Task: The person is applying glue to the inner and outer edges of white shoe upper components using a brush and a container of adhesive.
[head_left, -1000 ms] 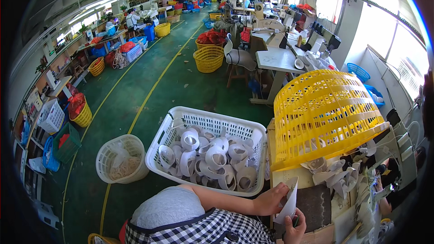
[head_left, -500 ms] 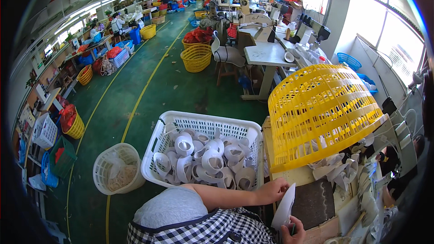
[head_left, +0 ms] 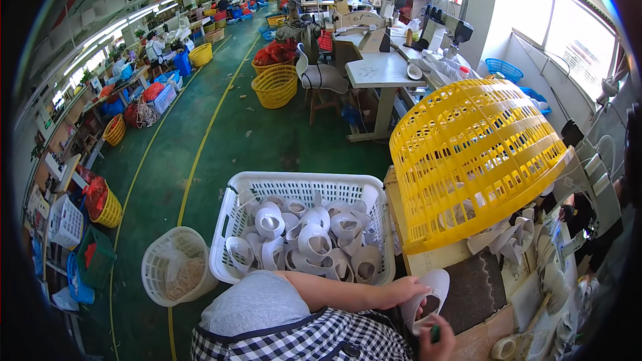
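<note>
My left hand (head_left: 405,291) grips a white shoe upper (head_left: 438,281), fingers at the edge of its oval opening. Close by the upper's lower end, my right hand (head_left: 438,345) is curled round a small dark green object (head_left: 435,333), whose kind I cannot make out. Whether the right fingers also touch the upper is unclear. Both hands are over the near edge of the workbench, beside a dark brown pad (head_left: 471,294). To their left, a white basket (head_left: 294,179) holds a heap of similar white uppers (head_left: 314,241).
A large yellow basket (head_left: 468,160) lies tipped on the bench, with white pieces (head_left: 511,241) under and beside it. On the green floor stands a round white bin (head_left: 157,281) containing pale scraps. Ahead are a sewing table (head_left: 384,70), a chair (head_left: 324,79) and another yellow basket (head_left: 275,87).
The shoe upper has turned from edge-on to showing its opening, with my left fingers now at that opening. My right hand has stayed near its lower end. The whole view has shifted slightly.
</note>
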The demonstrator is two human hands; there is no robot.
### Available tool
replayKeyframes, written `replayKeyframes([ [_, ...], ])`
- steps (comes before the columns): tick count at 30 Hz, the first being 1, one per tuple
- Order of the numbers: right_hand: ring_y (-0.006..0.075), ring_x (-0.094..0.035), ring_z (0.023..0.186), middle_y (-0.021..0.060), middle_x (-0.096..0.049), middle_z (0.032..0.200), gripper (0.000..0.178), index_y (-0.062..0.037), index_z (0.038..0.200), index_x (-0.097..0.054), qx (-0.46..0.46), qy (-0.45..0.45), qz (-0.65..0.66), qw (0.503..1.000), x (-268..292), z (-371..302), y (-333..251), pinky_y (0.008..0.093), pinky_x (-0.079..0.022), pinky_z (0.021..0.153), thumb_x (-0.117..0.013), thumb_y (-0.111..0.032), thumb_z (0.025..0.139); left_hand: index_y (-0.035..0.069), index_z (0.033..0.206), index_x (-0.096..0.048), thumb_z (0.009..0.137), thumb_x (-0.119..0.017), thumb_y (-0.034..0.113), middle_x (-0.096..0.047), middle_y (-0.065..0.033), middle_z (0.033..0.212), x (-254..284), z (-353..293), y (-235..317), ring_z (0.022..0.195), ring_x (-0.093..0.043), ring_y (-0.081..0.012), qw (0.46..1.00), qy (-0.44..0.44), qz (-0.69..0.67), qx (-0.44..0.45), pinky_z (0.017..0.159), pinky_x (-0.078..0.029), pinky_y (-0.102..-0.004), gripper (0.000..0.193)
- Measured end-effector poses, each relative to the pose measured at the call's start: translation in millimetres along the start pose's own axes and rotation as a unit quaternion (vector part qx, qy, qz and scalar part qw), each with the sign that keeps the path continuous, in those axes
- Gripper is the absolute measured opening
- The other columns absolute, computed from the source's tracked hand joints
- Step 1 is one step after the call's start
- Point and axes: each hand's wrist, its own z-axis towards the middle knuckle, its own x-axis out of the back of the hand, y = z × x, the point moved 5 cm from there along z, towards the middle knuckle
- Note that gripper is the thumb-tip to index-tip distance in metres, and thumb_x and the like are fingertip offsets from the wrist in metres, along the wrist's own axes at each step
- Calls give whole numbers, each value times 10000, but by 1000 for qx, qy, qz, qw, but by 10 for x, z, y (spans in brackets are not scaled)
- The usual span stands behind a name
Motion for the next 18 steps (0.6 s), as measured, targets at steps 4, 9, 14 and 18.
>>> replayKeyframes([
  [4, 335, -570, 989, 191, -589, 1046, 450, -22, 1115, -544, -41, 100, -94, 990, 163, 162, 46, 399, -449, 819, -684, -48, 688, 56, 1188, -439, 950, -480, 247, -570, -43, 830, -160, 33, -7, 685, -612, -163, 999, -5, -35, 5, 625, -529, -304, 308],
  [9, 333, -584, 938, 147, -606, 975, 432, -52, 1066, -560, -19, 159, -150, 976, 170, 295, 453, 385, -456, 774, -649, 2, 647, 74, 1196, -407, 971, -460, 298, -544, -38, 791, -628, 26, -119, 648, -612, -162, 998, -43, -31, -20, 602, -523, -292, 322],
  [14, 351, -602, 835, 148, -619, 874, 288, -64, 961, -585, -116, 111, -167, 973, 269, 138, 745, 404, -476, 730, -645, -58, 680, 86, 1200, -416, 971, -465, 314, -523, -32, 775, -940, 93, -243, 609, -587, -146, 998, -55, 14, -26, 577, -505, -279, 326],
  [18, 346, -602, 849, 142, -619, 881, 267, -62, 947, -608, -37, 162, -167, 972, 378, -108, 754, 425, -477, 726, -663, -110, 690, 85, 1181, -443, 972, -460, 286, -524, -28, 758, -1050, 183, -423, 559, -557, -130, 998, 30, 54, -14, 526, -492, -281, 291],
])
